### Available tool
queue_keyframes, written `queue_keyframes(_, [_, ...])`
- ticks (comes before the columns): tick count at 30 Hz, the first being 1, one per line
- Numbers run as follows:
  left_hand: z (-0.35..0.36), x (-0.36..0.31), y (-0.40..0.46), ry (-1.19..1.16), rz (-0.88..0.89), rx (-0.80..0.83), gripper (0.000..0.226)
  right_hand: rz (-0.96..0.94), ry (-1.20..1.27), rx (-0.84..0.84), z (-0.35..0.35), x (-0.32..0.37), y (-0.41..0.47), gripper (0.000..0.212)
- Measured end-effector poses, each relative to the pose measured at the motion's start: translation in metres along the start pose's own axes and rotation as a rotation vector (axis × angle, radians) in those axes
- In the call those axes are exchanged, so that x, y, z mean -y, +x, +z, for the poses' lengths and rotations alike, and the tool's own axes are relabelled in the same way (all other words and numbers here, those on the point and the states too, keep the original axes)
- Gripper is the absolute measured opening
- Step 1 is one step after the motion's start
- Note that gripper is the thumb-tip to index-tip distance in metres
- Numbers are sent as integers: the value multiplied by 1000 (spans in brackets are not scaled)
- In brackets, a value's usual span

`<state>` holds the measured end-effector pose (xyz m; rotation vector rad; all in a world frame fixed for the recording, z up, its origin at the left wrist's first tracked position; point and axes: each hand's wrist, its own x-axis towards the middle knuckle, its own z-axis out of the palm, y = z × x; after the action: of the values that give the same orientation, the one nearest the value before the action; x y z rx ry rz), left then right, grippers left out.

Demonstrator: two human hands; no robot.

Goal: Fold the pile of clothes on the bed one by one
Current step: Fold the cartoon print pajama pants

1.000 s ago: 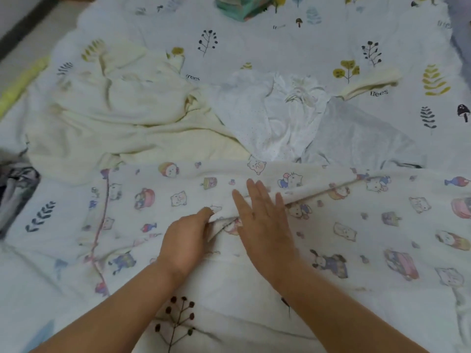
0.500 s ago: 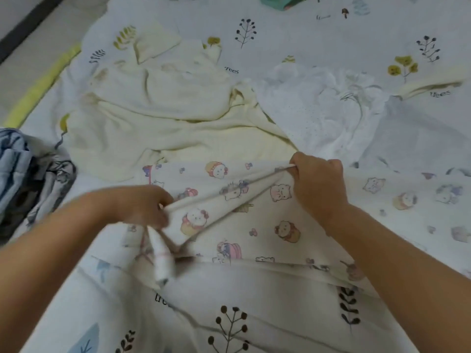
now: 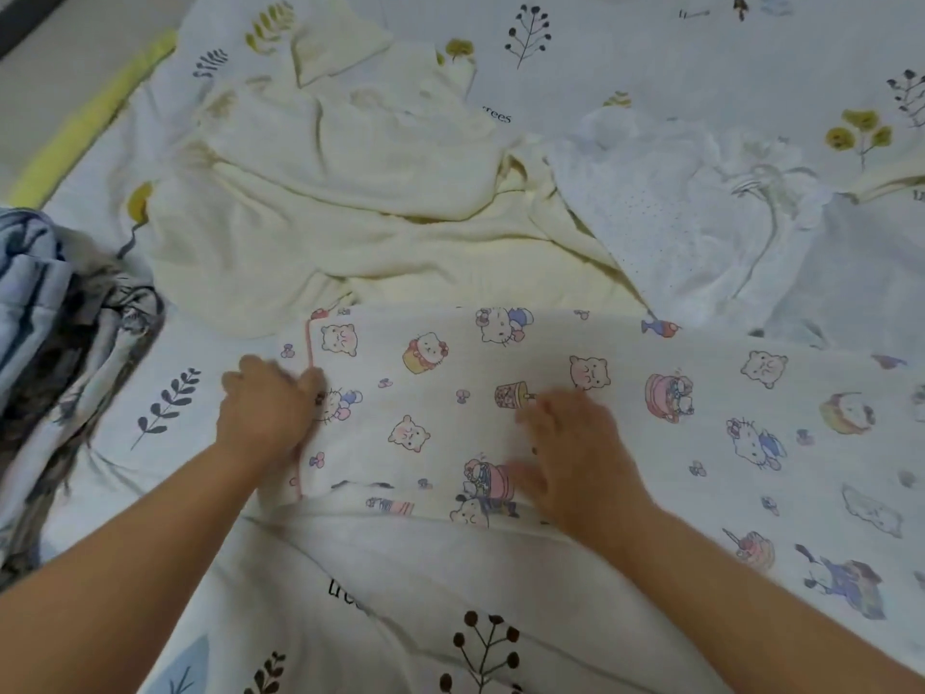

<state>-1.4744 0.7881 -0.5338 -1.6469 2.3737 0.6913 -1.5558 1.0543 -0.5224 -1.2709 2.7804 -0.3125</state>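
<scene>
cartoon-print cloth lies on the bed, one fold apparently made. left hand presses its left edge, fingers blurred, state unclear; right hand flat, fingers straight. cream garment and white garment remain unfolded

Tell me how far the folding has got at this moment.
Done, apparently: only a blue-grey stack at the left edge, though whether it is folded is unclear. In hand: the cartoon-print cloth lies doubled over, the left hand at its pink-trimmed edge, the right hand flat on top. Left: the cream garment and the white dotted garment lie crumpled behind. Early stage.
</scene>
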Motion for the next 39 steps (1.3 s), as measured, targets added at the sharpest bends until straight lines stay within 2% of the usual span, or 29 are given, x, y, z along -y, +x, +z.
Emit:
queue_keyframes(2, [7,10,-2,48,-44,54,57,-61,-47,176,10,11,-15,48])
queue_keyframes(4, [9,14,1,23,12,85,47,-29,-67,259,16,17,-19,46])
queue_keyframes(7, [3,17,4,-63,121,56,30,39,42,136,17,25,-13,31])
queue_keyframes(9, [-10,24,11,-67,203,-57,34,52,202,103,13,37,-11,26])
queue_keyframes(11, [-26,36,18,-29,241,-169,40,-18,293,155,8,49,-15,4])
queue_keyframes(13, [-36,50,22,30,220,-202,39,-65,359,320,7,59,-21,38])
queue_keyframes(14, [-38,55,21,65,184,-189,38,-43,353,333,5,61,-23,47])
queue_keyframes(17, [-33,62,13,145,40,-108,55,136,227,190,10,54,-29,36])
queue_keyframes(18, [-31,64,10,166,15,-95,56,225,208,217,11,50,-29,42])
queue_keyframes(20, [-28,72,5,160,9,-70,39,315,129,346,20,36,-35,58])
queue_keyframes(22, [-28,80,3,122,47,-78,22,310,42,421,29,25,-43,64])
queue_keyframes(24, [-30,84,3,34,83,-134,16,282,-5,440,35,22,-49,67])
queue_keyframes(28, [-43,85,10,-200,45,-378,18,341,15,388,38,23,-52,67])
queue_keyframes(30, [-47,90,16,-202,-9,-395,20,340,-43,474,42,22,-56,71])
queue_keyframes(31, [-47,92,17,-148,-24,-347,22,343,-53,502,43,23,-56,72])
queue_keyframes(33, [-41,89,15,-38,11,-204,31,361,-36,472,42,23,-51,71])
queue_keyframes(35, [-34,77,13,-31,60,-108,41,385,17,305,31,24,-36,67])
queue_keyframes(37, [-30,64,15,-29,83,-75,44,429,93,43,18,17,-16,61])
queue_keyframes(39, [-29,56,21,-32,116,-126,40,494,160,-39,8,0,9,60])
